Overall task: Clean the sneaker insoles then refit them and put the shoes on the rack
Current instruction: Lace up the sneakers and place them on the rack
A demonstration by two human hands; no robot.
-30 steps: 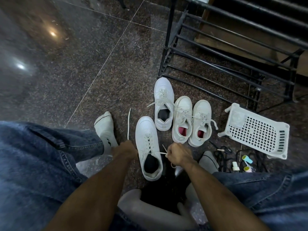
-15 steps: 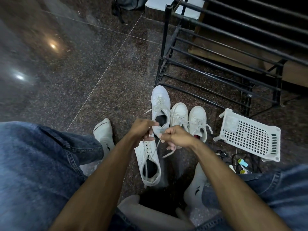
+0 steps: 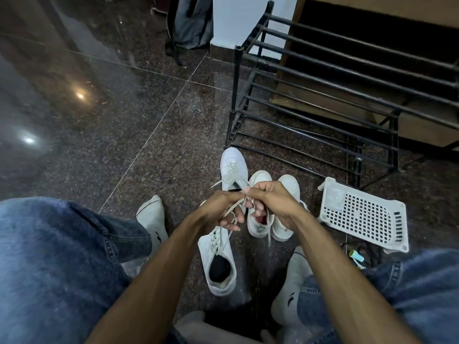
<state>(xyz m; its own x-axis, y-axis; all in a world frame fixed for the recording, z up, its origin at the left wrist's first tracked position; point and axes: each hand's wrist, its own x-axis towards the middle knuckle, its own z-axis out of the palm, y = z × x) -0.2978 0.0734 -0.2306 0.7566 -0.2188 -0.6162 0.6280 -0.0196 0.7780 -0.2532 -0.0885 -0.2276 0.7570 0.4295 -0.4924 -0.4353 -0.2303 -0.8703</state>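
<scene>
Left hand (image 3: 218,211) and right hand (image 3: 269,202) meet above the floor, fingers of each pinched on the pale flat shoelaces (image 3: 229,214) of the near white leather sneaker (image 3: 218,264), which lies on the dark speckled granite floor (image 3: 149,145) between the socked feet. Three more white sneakers (image 3: 234,167) stand just beyond, before the black metal-bar shoe rack (image 3: 323,108). A white perforated plastic basket (image 3: 362,214) lies to the right.

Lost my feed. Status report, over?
Both hands, left hand and right hand, pinching laces of near sneaker. Rack empty. Nothing blocking.
</scene>
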